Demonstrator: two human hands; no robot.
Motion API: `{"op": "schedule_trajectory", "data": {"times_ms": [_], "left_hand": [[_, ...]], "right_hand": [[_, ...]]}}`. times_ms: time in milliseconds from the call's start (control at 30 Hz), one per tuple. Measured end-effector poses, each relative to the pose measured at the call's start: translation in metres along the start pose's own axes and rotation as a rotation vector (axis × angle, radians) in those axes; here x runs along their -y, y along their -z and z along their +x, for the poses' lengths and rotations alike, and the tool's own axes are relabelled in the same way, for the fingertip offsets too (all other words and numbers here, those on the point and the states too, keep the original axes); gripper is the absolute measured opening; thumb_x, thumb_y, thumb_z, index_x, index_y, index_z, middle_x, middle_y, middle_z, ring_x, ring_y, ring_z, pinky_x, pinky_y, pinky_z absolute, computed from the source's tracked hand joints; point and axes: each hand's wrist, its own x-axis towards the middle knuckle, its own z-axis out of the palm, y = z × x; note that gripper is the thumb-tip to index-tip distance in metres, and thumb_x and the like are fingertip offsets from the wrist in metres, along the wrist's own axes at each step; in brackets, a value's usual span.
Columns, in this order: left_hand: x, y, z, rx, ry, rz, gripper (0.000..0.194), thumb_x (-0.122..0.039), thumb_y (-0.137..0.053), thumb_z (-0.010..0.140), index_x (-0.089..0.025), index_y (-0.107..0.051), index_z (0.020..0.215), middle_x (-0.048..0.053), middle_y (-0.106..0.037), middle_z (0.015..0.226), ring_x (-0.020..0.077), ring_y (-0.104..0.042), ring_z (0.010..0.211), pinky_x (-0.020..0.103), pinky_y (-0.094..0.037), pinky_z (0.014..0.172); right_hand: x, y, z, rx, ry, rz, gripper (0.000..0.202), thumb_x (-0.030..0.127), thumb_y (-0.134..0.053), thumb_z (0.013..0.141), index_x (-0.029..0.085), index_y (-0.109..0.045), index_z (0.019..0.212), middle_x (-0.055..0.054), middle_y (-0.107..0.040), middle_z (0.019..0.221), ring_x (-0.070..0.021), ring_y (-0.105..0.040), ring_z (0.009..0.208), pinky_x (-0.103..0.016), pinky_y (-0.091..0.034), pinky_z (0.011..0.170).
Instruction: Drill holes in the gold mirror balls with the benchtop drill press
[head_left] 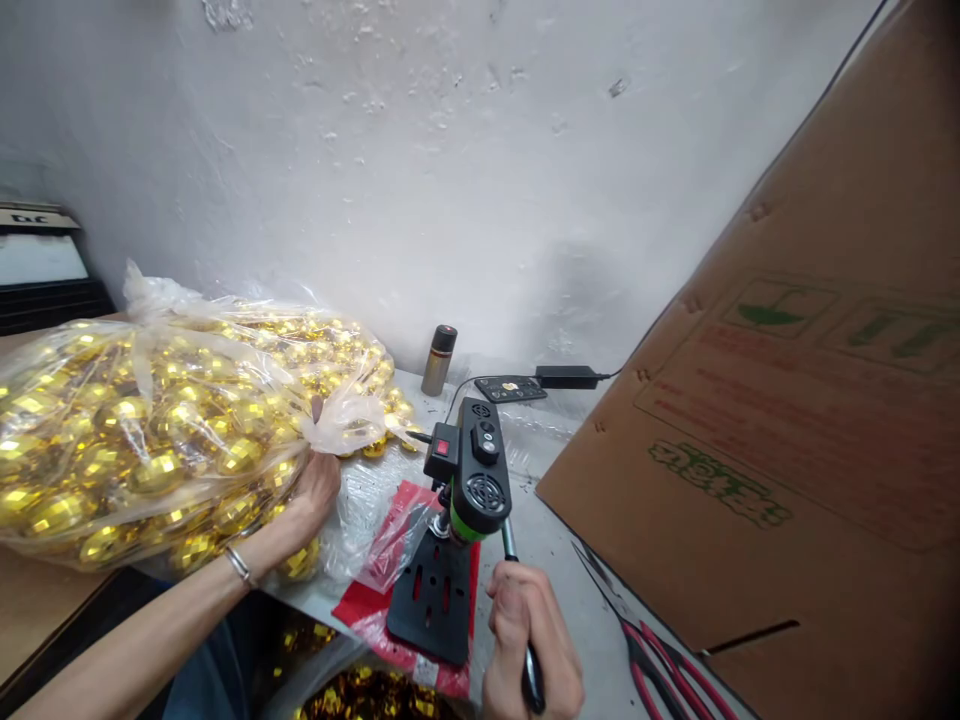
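Note:
My left hand (pixel 319 485) is closed at the gathered neck of a clear plastic bag (pixel 180 430) full of shiny gold faceted balls; the bag partly hides its fingers. My right hand (pixel 529 640) wraps around a black handle (pixel 533 680) with a metal shaft. That shaft runs up beside a black device (pixel 484 470) with round vents and a green band; whether the two are joined is hidden. The device stands on a slotted black base plate (pixel 429 610), and a small box with a red switch (pixel 442 448) sits at its left side.
A large cardboard box (pixel 750 400) fills the right side. Red-handled cutters (pixel 660 660) lie beside it. By the wall are a small black-capped bottle (pixel 439 360), a black panel (pixel 511 388) and a power adapter (pixel 567 377). Red plastic (pixel 360 605) lies under the base; more gold balls (pixel 375 695) are below the table edge.

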Motion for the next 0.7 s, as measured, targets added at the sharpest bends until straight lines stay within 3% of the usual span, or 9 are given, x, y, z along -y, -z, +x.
{"op": "schedule_trajectory", "data": {"times_ms": [100,167,333,433,567,633,700], "left_hand": [[-0.008,0.015,-0.012,0.13,-0.036,-0.047,0.043,-0.027,-0.071,0.075,-0.014,-0.074,0.116,0.02,-0.08,0.108,0.0416,-0.074,0.109,0.054,-0.056,0.102],[-0.019,0.021,-0.023,0.224,-0.009,-0.192,0.049,-0.038,-0.069,0.079,-0.019,-0.07,0.124,0.013,-0.08,0.113,0.034,-0.076,0.106,0.044,-0.06,0.097],[-0.053,0.016,-0.054,0.449,0.304,-0.807,0.068,-0.059,-0.053,0.09,-0.017,-0.058,0.143,0.009,-0.079,0.11,0.0251,-0.075,0.083,0.036,-0.062,0.074],[-0.064,0.002,-0.067,0.388,0.288,-0.848,0.066,-0.058,-0.06,0.089,-0.019,-0.06,0.143,0.01,-0.078,0.113,0.0272,-0.075,0.093,0.039,-0.062,0.085],[-0.064,-0.017,-0.081,0.214,0.073,-0.502,0.054,-0.033,-0.067,0.086,-0.022,-0.068,0.139,0.017,-0.069,0.134,0.0361,-0.069,0.119,0.053,-0.056,0.104],[-0.061,-0.023,-0.087,0.182,-0.022,-0.371,0.054,-0.022,-0.062,0.085,-0.025,-0.07,0.139,0.019,-0.065,0.143,0.0392,-0.064,0.128,0.06,-0.053,0.107],[-0.057,-0.027,-0.089,0.199,-0.073,-0.386,0.061,-0.017,-0.06,0.081,-0.028,-0.069,0.14,0.016,-0.063,0.15,0.0392,-0.058,0.138,0.063,-0.048,0.114]], "right_hand": [[-0.01,0.005,0.002,0.053,0.138,-0.002,0.032,0.005,-0.047,0.104,0.023,-0.045,0.077,0.003,-0.047,0.073,-0.0102,-0.049,0.066,-0.024,-0.04,0.062],[-0.016,0.008,0.004,0.083,0.211,-0.015,0.031,0.003,-0.047,0.102,0.023,-0.046,0.078,0.003,-0.047,0.072,-0.0101,-0.05,0.065,-0.023,-0.041,0.06],[-0.018,0.015,0.007,0.136,0.21,-0.051,0.03,0.004,-0.045,0.103,0.023,-0.045,0.079,0.004,-0.047,0.074,-0.0085,-0.05,0.064,-0.021,-0.042,0.059],[-0.016,0.017,0.007,0.156,0.21,-0.067,0.03,0.004,-0.044,0.103,0.023,-0.044,0.081,0.004,-0.048,0.074,-0.0081,-0.05,0.064,-0.02,-0.042,0.059],[-0.016,0.018,0.007,0.175,0.206,-0.092,0.028,0.004,-0.044,0.103,0.023,-0.045,0.082,0.004,-0.049,0.075,-0.0079,-0.051,0.064,-0.02,-0.042,0.058],[-0.017,0.018,0.007,0.178,0.201,-0.095,0.027,0.004,-0.044,0.103,0.023,-0.046,0.083,0.003,-0.05,0.075,-0.0081,-0.051,0.064,-0.02,-0.042,0.058],[-0.018,0.019,0.007,0.191,0.209,-0.095,0.027,0.004,-0.044,0.102,0.023,-0.046,0.083,0.003,-0.05,0.075,-0.0083,-0.052,0.066,-0.02,-0.043,0.06]]}}
